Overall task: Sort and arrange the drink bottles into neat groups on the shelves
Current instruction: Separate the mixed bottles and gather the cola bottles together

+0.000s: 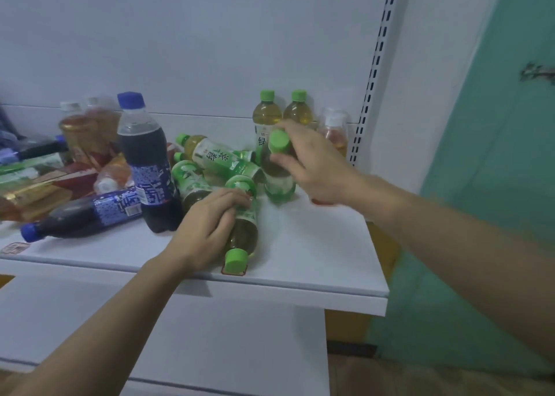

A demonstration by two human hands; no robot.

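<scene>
Barely begun: beyond the right hand [303, 158], which grips an upright green tea bottle [277, 170], two stand grouped, while the left hand [207, 227] holds a toppled one [243, 230] beside the unsorted cola bottles [147, 167]

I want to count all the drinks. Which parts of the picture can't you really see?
- Head view, pile at the left edge: cut off and blurred, so its bottles cannot be counted.
- Clear bottle behind the right hand: blurred, label unreadable.
- Green tea bottle under the left hand: label mostly covered.
</scene>
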